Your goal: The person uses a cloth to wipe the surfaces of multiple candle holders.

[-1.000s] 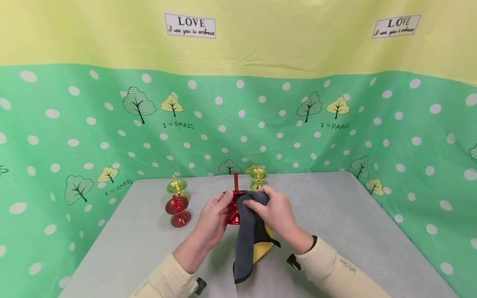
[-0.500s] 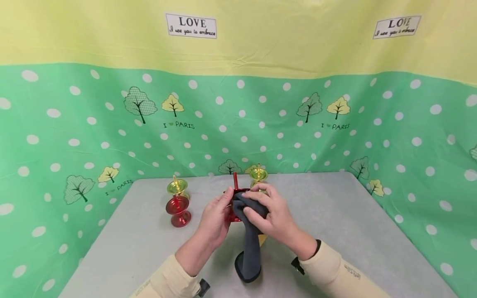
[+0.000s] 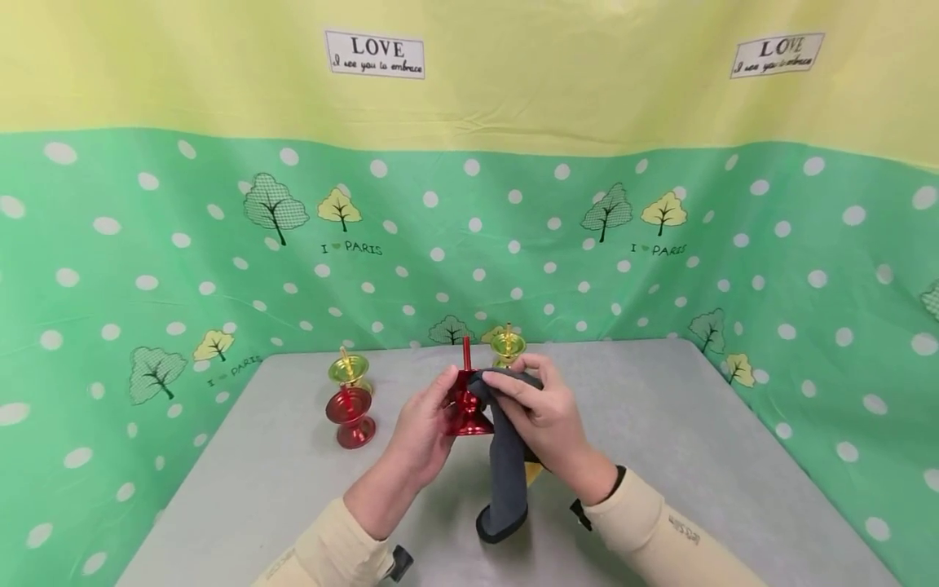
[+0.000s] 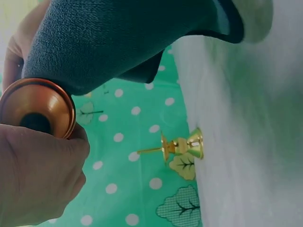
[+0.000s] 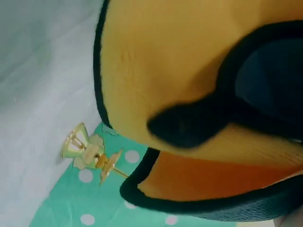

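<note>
A shiny red candle holder (image 3: 470,417) with a thin upright spike is held off the table by my left hand (image 3: 423,428), the thumb near its upper dish. In the left wrist view the candle holder's round base (image 4: 52,106) faces the camera, and the left hand (image 4: 40,177) wraps around it. My right hand (image 3: 546,416) pinches a cloth (image 3: 508,481), dark grey on one side and yellow on the other, against the holder's right side. The cloth (image 5: 156,71) hangs down and fills most of the right wrist view, hiding the right hand's fingers there.
On the grey table (image 3: 257,497), a second red candle holder (image 3: 352,417) stands at the left, with a gold one (image 3: 348,371) just behind it. Another gold candle holder (image 3: 508,346) stands at the back, beyond the hands. A green and yellow curtain (image 3: 469,244) encloses the back and sides.
The right hand has shifted the cloth over the holder's upper dish and along its right side. More of the red stem and base shows now. The left hand keeps its grip.
</note>
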A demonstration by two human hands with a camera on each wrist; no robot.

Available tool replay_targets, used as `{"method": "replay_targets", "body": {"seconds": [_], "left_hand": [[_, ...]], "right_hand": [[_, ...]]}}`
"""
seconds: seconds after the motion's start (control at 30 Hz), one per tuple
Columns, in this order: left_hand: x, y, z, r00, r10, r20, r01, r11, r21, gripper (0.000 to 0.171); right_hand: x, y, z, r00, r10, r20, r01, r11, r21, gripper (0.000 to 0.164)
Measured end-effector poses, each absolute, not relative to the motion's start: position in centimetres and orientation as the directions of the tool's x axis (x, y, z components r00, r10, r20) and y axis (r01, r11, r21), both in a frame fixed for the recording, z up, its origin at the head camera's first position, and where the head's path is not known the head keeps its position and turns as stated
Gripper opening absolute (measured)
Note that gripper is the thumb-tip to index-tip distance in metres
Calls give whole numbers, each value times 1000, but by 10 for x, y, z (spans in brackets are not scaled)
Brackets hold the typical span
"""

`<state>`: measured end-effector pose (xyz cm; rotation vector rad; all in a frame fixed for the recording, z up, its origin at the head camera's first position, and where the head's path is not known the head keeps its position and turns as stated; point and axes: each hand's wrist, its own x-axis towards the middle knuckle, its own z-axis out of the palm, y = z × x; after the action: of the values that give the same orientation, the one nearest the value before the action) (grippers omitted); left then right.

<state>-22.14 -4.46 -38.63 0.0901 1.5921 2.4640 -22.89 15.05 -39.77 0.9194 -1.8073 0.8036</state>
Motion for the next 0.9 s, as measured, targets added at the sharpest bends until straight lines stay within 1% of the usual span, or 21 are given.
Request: {"method": "replay_targets", "body": {"seconds": [0.07, 0.17, 0.27, 0.37, 0.43, 0.5, 0.6, 0.63, 0.67, 0.77, 0.83, 0.9], "left_hand": [[-223, -45, -388, -976, 208, -57, -139, -408, 902, 44], [-225, -45, -390, -976, 217, -28, -115, -402, 908, 49], [-226, -45, -391, -971, 240, 14, -81, -380, 922, 54], [-226, -46, -391, -964, 265, 34, -77, -396, 915, 52], [-227, -47, -391, -961, 276, 35, -85, -413, 907, 48], [-229, -50, -392, -957, 288, 30, -100, -424, 900, 44], [-232, -52, -394, -963, 269, -9, -122, -408, 905, 46], [-232, -52, -394, -967, 254, -23, -125, -393, 911, 50], [-232, -52, -395, -970, 241, -34, -126, -379, 917, 54], [-231, -51, -396, -973, 223, -50, -126, -339, 932, 64], [-229, -52, -396, -967, 252, -32, -116, -326, 938, 67], [-228, -53, -395, -955, 295, -9, -111, -331, 937, 68]], "right_hand": [[-229, 151, -398, -311, -243, 919, -848, 507, -153, 21], [-227, 150, -397, -321, -252, 913, -872, 456, -180, 33], [-225, 147, -393, -325, -275, 905, -894, 400, -200, 39], [-224, 146, -391, -330, -276, 902, -892, 404, -203, 42], [-226, 147, -393, -358, -243, 902, -870, 438, -227, 42], [-228, 149, -396, -404, -203, 892, -840, 468, -274, 41], [-230, 150, -401, -448, -161, 880, -811, 487, -324, 39], [-229, 149, -401, -447, -161, 880, -814, 480, -326, 40], [-229, 148, -401, -433, -168, 886, -823, 474, -313, 41], [-226, 143, -399, -368, -195, 909, -853, 460, -247, 46], [-224, 140, -397, -342, -209, 916, -864, 452, -219, 47], [-224, 139, -395, -337, -211, 918, -861, 463, -210, 46]]}}
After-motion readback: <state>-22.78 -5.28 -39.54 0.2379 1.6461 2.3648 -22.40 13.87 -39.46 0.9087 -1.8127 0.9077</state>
